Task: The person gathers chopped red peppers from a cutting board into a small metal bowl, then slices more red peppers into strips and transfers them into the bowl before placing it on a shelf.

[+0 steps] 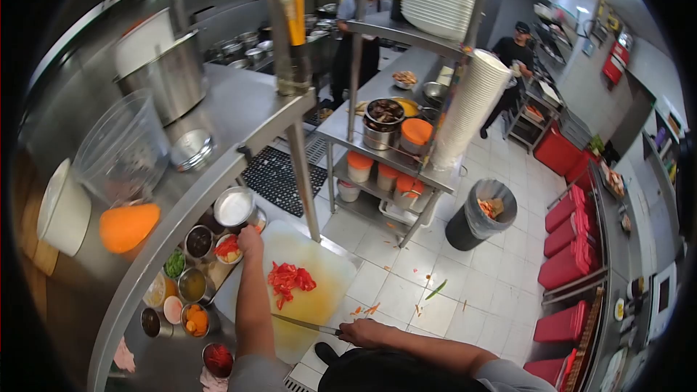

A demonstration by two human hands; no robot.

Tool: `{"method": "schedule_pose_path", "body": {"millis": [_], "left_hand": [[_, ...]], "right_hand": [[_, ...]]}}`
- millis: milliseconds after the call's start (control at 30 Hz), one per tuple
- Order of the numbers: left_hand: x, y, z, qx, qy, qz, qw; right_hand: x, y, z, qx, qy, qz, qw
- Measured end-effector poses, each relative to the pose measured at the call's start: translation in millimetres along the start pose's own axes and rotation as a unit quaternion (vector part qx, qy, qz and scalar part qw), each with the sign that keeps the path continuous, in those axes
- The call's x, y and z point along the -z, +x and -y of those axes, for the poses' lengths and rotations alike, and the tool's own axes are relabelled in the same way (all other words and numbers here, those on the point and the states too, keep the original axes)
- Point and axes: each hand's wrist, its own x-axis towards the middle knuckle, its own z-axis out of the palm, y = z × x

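Observation:
My right hand (363, 332) is closed round the handle of a knife (305, 324), its blade lying low over the near part of the cutting board (327, 261). A pile of chopped red pieces (290, 279), looking like pepper or tomato, lies on the yellow-stained board. My left hand (250, 241) is at the far left edge of the board, beside a metal container of red and pale pieces (228, 249). Its fingertips are too small and hidden to show whether they hold anything. Just beyond it stands a pot of white contents (234, 207).
Several small containers line the left, among them green herbs (174, 263) and orange pieces (195, 319). A metal rail (181, 225) and shelf post run close by. A lined bin (481, 214) stands on the tiled floor. Two people are further back.

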Motion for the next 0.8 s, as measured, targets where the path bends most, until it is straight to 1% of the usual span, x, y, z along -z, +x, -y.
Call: {"method": "schedule_pose_path", "body": {"millis": [33, 100, 133, 167, 200, 233, 267, 300, 333, 367, 433, 500, 533, 600, 633, 700, 733, 767, 800], "left_hand": [[4.1, -2.4, -5.2, -0.019, 0.032, -0.010, 0.999], [18.6, -15.9, -6.0, -0.045, 0.023, -0.040, 0.998], [18.9, -26.5, 3.9, -0.114, -0.030, -0.101, 0.988], [48.7, -54.3, 1.1, -0.128, -0.078, -0.086, 0.985], [63.2, -80.0, 8.1, -0.137, -0.103, -0.065, 0.983], [72.7, -105.5, 20.3, -0.138, -0.124, -0.045, 0.982], [80.8, -134.7, 30.9, -0.117, -0.122, -0.022, 0.985], [85.4, -164.8, 40.7, -0.092, -0.119, -0.001, 0.989], [81.0, -192.2, 52.0, -0.084, -0.121, 0.023, 0.989], [72.3, -213.9, 60.4, -0.076, -0.125, 0.045, 0.988], [53.9, -246.5, 66.3, -0.071, -0.166, 0.053, 0.982], [53.1, -261.0, 60.9, -0.048, -0.213, 0.047, 0.975], [51.7, -263.9, 61.2, -0.035, -0.213, 0.046, 0.975], [49.4, -267.5, 62.3, -0.023, -0.321, 0.027, 0.946], [47.2, -270.4, 62.3, -0.017, -0.320, 0.025, 0.947], [44.6, -275.1, 63.3, -0.057, -0.356, -0.019, 0.932], [44.8, -276.1, 65.8, -0.063, -0.343, 0.016, 0.937], [43.6, -278.2, 65.3, -0.061, -0.343, 0.015, 0.937], [42.5, -279.2, 62.2, -0.056, -0.357, -0.007, 0.932]], "right_hand": [[0.3, -2.1, -0.4, 0.001, -0.010, 0.003, 1.000], [-0.6, -2.0, -2.4, -0.003, -0.005, -0.010, 1.000], [0.0, -0.3, -4.0, 0.006, -0.011, -0.013, 1.000], [1.0, 0.6, -5.8, 0.017, -0.004, -0.027, 0.999], [-6.1, 5.8, -16.3, 0.002, 0.007, -0.038, 0.999], [-8.2, 12.5, -24.5, 0.003, 0.015, -0.039, 0.999], [-27.2, 24.8, -55.7, 0.088, 0.000, -0.079, 0.993], [-32.5, 29.1, -66.7, 0.054, 0.007, -0.084, 0.995], [-2.6, 13.1, -34.0, -0.019, 0.026, -0.073, 0.997], [-6.2, 16.0, -43.9, 0.014, 0.015, -0.081, 0.996], [15.7, 6.9, -12.0, 0.000, 0.025, -0.087, 0.996], [13.6, 10.2, -3.0, -0.015, 0.033, -0.083, 0.996], [12.4, 13.2, 1.9, -0.011, 0.031, -0.071, 0.997], [9.1, 20.9, 12.1, -0.001, 0.015, -0.099, 0.995], [6.4, 26.1, 15.2, 0.003, 0.014, -0.094, 0.995], [-0.1, 36.3, 21.1, 0.015, 0.001, -0.112, 0.994], [-2.2, 40.1, 24.1, 0.018, 0.000, -0.110, 0.994], [-4.4, 42.8, 26.5, 0.015, 0.017, -0.114, 0.993], [-4.5, 45.2, 28.5, 0.012, 0.034, -0.118, 0.992]]}}
